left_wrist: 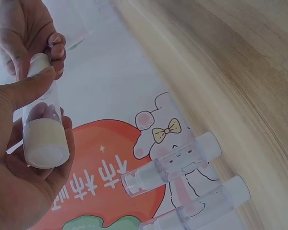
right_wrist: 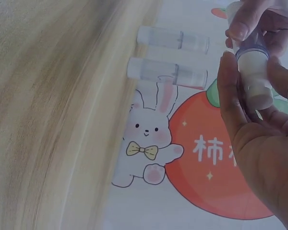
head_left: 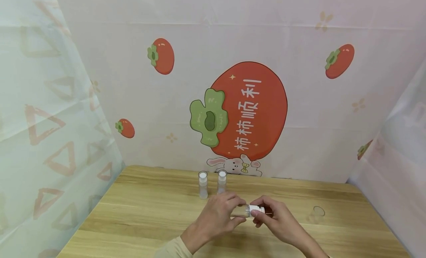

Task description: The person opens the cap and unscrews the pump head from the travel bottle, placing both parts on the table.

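A clear pump bottle point(head_left: 240, 211) lies tilted sideways between the two hands, above the wooden table. My left hand point(head_left: 217, 213) grips its clear body, thumb and fingers on opposite sides. My right hand point(head_left: 277, 219) pinches the white pump head point(head_left: 257, 208) at the other end. In the left wrist view the bottle's white base point(left_wrist: 46, 143) faces the camera, and the right hand point(left_wrist: 26, 33) is at the far end. The right wrist view shows the pump head point(right_wrist: 255, 79) between the right thumb and fingers.
Two similar clear bottles with white pumps and clear caps, a left one point(head_left: 203, 189) and a right one point(head_left: 222, 184), stand upright near the table's back edge. A loose clear cap point(head_left: 316, 215) is on the table at the right. Printed cloth point(head_left: 299, 147) hangs behind the table point(head_left: 146, 206).
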Tool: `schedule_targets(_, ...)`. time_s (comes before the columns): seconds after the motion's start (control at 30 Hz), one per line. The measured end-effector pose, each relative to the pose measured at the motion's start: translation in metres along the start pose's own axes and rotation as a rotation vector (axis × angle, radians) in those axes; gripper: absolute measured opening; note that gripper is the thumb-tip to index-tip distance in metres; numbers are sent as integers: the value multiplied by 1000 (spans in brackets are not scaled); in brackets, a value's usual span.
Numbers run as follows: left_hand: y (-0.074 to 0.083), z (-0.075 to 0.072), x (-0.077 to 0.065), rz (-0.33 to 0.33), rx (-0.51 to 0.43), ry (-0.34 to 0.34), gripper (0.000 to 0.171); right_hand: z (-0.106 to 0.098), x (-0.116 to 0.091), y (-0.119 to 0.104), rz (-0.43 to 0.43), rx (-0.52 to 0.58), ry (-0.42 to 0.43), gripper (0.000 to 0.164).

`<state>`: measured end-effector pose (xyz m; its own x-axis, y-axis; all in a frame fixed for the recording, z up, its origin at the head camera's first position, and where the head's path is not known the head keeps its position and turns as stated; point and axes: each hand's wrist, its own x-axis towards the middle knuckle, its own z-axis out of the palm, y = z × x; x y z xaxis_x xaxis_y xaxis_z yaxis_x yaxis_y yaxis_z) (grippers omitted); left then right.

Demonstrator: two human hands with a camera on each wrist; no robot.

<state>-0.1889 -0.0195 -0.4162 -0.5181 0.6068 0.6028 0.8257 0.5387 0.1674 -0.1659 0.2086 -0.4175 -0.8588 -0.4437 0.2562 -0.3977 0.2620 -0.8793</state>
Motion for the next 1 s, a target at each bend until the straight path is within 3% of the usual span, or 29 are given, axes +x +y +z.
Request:
schedule_targets(0.5,-1,-7,2,-166,-275,-179,30,1,-1,-1,-152,-1,36,27)
schedule_targets(1.0,0,-8,4,-145,-282,-185,28,1,1,-2,-135,101,60,11)
